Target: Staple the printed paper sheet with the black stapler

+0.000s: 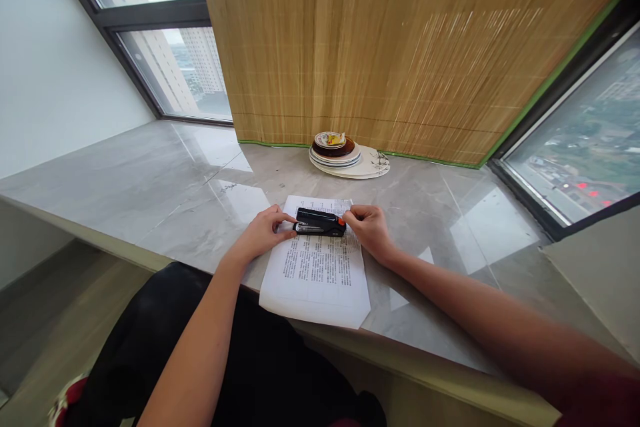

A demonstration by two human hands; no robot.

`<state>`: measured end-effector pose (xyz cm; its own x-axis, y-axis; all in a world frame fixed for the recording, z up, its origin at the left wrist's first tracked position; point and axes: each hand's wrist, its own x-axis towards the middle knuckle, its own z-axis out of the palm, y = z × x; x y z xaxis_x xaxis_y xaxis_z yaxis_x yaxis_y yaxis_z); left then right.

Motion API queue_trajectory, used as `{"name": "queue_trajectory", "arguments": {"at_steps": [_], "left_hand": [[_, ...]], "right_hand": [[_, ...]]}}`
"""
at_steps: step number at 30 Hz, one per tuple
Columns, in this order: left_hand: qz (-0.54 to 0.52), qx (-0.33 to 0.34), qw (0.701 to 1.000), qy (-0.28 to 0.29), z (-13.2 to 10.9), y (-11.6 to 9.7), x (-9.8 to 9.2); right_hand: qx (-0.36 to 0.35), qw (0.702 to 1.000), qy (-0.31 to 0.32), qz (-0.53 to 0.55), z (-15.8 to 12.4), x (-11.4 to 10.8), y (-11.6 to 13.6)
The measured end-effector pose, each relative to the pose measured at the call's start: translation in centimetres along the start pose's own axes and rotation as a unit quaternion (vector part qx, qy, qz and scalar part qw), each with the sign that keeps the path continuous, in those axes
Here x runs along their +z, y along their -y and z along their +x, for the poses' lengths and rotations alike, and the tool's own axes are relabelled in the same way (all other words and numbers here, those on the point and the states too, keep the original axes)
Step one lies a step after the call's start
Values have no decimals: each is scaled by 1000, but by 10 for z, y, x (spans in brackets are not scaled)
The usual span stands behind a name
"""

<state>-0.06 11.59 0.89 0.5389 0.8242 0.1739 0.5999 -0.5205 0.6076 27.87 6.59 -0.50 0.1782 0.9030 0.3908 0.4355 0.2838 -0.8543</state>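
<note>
A black stapler point(321, 221) with an orange piece at its right end lies crosswise on printed paper point(315, 287). Thumb and forefinger of my left hand point(264, 235) pinch the stapler's left end, where a metal strip shows between its two arms. At the opposite end, my right hand point(371, 230) is closed, with its thumb and curled forefinger at the orange piece. The sheet's lower edge reaches the ledge's front edge. Whether several sheets lie together I cannot tell.
Behind the paper, stacked plates point(334, 161) and a pale oval board point(375, 163) sit on the grey tiled ledge point(165, 200). A bamboo blind point(350, 47) hangs at the back, between windows. My legs in black are below the front edge.
</note>
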Motion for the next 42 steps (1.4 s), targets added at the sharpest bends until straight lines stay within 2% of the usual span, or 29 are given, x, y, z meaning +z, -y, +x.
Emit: {"name": "queue_trajectory", "arguments": {"at_steps": [28,39,42], "left_hand": [[-9,1,1000,4,0,0,1],[-7,-3,1000,5,-1,-2,-1],[-9,-3,1000,3,-1,-2,0]], "right_hand": [[1,1000,-2,1,-1,2,3],[-21,1000,-8,-10,-3,4,0],[-51,998,-31,-35,-4,1,3]]}}
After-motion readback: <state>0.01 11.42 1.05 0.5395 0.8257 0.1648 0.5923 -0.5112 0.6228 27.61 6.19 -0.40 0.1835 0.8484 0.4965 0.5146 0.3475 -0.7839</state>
